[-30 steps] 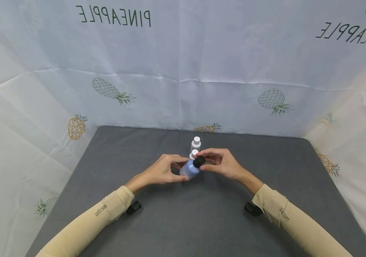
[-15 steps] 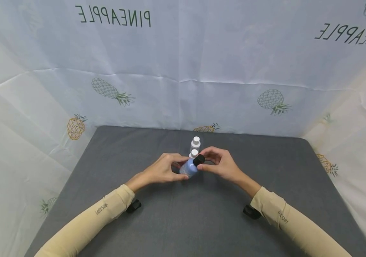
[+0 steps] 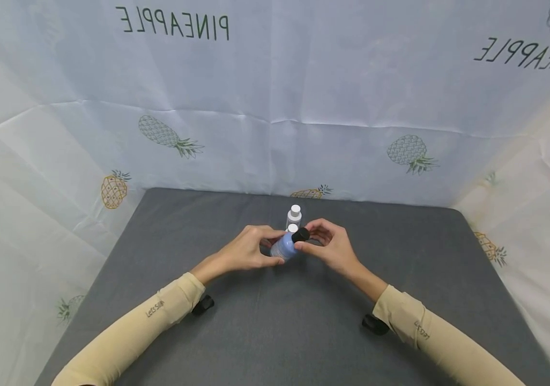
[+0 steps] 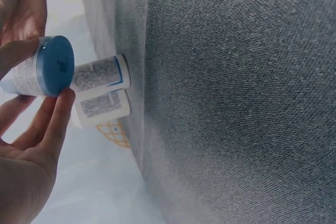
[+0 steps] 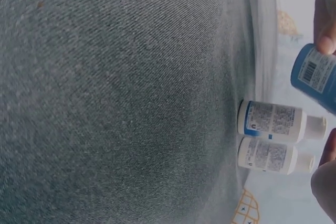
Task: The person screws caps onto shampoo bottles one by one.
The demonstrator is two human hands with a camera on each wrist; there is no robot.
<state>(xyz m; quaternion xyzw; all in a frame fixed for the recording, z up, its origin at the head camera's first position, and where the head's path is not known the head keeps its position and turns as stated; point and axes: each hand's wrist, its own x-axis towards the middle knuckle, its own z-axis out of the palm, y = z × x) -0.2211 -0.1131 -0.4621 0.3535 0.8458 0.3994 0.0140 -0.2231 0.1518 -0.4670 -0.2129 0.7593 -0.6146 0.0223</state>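
My left hand (image 3: 248,247) grips a small blue bottle (image 3: 283,246) round its body. The bottle is tilted, with its black cap (image 3: 300,235) pointing up and to the right. My right hand (image 3: 334,247) pinches that cap between thumb and fingers. The left wrist view shows the blue bottle's base (image 4: 56,66) off the table. In the right wrist view, a barcode label (image 5: 316,71) shows on its side. Just behind stand two upright white bottles (image 5: 273,120) with white caps, one close behind the other; the blue bottle partly hides the nearer one in the head view.
A dark grey cloth covers the table (image 3: 265,332). Behind it hangs a pale curtain (image 3: 352,80) printed with pineapples, which also runs along both sides. Black wrist devices (image 3: 375,324) sit under both beige sleeves (image 3: 429,327).
Both hands and the blue bottle have risen slightly, away from me. My right hand has shifted a little on the black cap. The white bottles have stayed in place.
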